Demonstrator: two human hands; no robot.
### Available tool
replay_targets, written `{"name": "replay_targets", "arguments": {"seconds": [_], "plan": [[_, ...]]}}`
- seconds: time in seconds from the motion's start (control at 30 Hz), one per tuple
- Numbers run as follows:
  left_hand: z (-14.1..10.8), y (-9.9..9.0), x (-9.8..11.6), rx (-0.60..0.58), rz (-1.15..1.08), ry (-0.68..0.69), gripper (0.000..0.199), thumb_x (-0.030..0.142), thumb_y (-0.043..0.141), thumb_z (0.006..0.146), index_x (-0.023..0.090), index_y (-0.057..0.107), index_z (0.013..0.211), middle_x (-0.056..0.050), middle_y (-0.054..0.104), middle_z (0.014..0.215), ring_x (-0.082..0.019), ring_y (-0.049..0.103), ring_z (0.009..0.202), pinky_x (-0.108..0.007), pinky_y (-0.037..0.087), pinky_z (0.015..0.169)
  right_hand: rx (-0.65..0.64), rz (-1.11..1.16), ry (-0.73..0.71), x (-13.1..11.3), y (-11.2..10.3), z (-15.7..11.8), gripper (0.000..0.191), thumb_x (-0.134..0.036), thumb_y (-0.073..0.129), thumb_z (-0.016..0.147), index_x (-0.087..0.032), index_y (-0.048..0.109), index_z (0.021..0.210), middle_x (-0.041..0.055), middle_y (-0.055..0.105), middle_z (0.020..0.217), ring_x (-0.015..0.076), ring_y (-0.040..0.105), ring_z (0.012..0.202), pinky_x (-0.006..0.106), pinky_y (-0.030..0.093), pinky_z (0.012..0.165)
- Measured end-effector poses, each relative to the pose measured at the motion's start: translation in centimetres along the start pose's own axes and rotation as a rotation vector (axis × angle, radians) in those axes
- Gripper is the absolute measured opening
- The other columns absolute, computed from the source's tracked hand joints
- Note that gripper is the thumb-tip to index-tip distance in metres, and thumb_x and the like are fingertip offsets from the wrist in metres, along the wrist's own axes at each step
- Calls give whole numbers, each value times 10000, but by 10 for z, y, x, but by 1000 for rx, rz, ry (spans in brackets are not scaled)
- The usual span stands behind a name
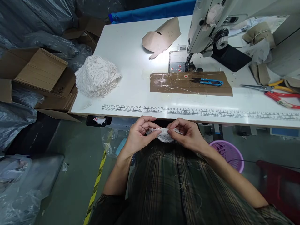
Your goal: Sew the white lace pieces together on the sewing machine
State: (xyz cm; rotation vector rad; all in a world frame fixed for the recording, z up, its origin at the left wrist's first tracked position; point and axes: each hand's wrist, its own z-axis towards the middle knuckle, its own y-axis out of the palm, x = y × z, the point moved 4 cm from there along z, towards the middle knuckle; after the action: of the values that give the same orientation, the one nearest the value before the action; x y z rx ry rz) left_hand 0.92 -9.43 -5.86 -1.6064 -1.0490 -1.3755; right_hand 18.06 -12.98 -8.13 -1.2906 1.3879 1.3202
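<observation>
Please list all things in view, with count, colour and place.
lace piece: 1, white, between hands
lace pile: 1, white, table's left
table: 1, white, centre
ruler scale: 1, black, table edge
sewing machine: 1, whitish, upper right
cut piece: 1, tan, left of machine
strip: 1, brown, before machine
snips: 1, blue, on strip
scissors: at least 1, red-yellow handles, far right
flat object: 1, black, beside machine
roll: 1, blue, behind table
boxes: several, brown, left
plastic bags: several, translucent, left
basket: 1, purple, floor, right
stool-like thing: 1, red, lower right
tape: 1, yellow-black, floor
left hand: 1, bare, on lace piece
right hand: 1, bare, on lace piece
</observation>
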Motion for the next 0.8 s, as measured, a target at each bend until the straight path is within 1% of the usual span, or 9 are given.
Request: {"name": "replay_targets", "arguments": {"seconds": [0.13, 0.2, 0.23, 0.33, 0.4, 0.53, 0.63, 0.7, 0.8], "plan": [[0, 0, -3, 7, 12, -5, 373, 216, 788, 737, 173, 569, 1036, -26, 741, 808, -167, 718, 815, -262, 554, 765, -38, -52, -50, 0, -1, -1, 109, -241, 670, 826, -183, 585, 789, 39, 654, 847, 137, 589, 738, 264, 478, 652], [-1, 0, -5, 29, 14, -5, 364, 216, 794, 729, 175, 574, 1016, -25, 739, 802, -178, 717, 854, -270, 549, 792, -60, -103, -70, 2, -3, -3, 88, -242, 652, 853, -185, 585, 861, 42, 652, 892, 142, 598, 773, 274, 485, 682], [-1, -1, -7, 46, 15, -2, 362, 217, 796, 726, 176, 574, 1009, -24, 737, 800, -181, 716, 871, -273, 546, 804, -70, -134, -78, 4, -4, -4, 115, -248, 652, 860, -189, 578, 925, 43, 649, 918, 144, 601, 785, 277, 488, 686], [-1, -3, -14, 87, 4, -4, 366, 230, 795, 728, 176, 568, 1009, -22, 730, 796, -187, 715, 881, -279, 543, 810, -90, -215, -112, 10, -10, -7, 302, -257, 677, 857, -205, 523, 1112, 49, 644, 988, 160, 617, 852, 293, 503, 721], [-1, -4, -21, 94, -5, -17, 362, 253, 793, 731, 173, 569, 1004, -30, 725, 797, -194, 715, 865, -277, 549, 768, -85, -233, -137, 14, -14, -10, 341, -260, 676, 862, -209, 516, 1158, 57, 647, 1018, 174, 627, 915, 311, 518, 775], [-1, -6, -35, 96, -12, -54, 363, 290, 797, 723, 170, 579, 987, -40, 719, 794, -195, 713, 831, -260, 547, 703, -44, -160, -87, 25, -18, -13, 336, -293, 672, 870, -206, 556, 1173, 61, 674, 1004, 176, 650, 920, 327, 544, 811], [0, -7, -42, 92, -32, -67, 378, 288, 803, 716, 173, 581, 999, -28, 713, 775, -189, 711, 828, -272, 551, 739, -5, -52, -5, 31, -18, -14, 346, -311, 707, 839, -203, 598, 1150, 48, 700, 966, 162, 669, 867, 313, 558, 790], [0, -7, -44, 81, -41, -73, 380, 285, 805, 716, 174, 583, 1003, -27, 714, 776, -186, 711, 826, -281, 553, 757, 27, 7, 48, 33, -19, -13, 343, -319, 746, 798, -201, 641, 1103, 42, 720, 940, 156, 682, 833, 302, 566, 775], [2, -5, -46, 72, -47, -77, 382, 276, 809, 710, 171, 584, 999, -29, 718, 790, -174, 707, 800, -269, 553, 736, 89, 72, 101, 36, -21, -10, 320, -338, 805, 724, -193, 697, 989, 36, 742, 871, 160, 700, 783, 302, 581, 750]]}}
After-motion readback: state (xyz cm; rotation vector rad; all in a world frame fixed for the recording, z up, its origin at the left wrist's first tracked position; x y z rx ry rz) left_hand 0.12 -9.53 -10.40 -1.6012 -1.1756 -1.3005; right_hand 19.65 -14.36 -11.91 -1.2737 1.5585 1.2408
